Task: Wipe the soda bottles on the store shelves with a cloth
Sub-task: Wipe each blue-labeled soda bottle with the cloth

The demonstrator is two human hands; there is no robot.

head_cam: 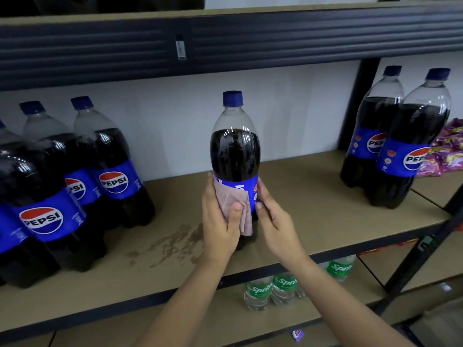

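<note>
At my far left a cluster of Pepsi bottles stood on the tan shelf board, with a damp stain just in front of them. My left hand pressed the beige cloth to the label of the middle bottle, fingers curled round both. My right hand gripped its other side. Further right stood two more Pepsi bottles beside purple packets; Sprite bottles sat below, against a pale wall.

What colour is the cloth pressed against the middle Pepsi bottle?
Pale pinkish-beige cloth, seen in the head view, held by the left hand against the Pepsi bottle.
</note>
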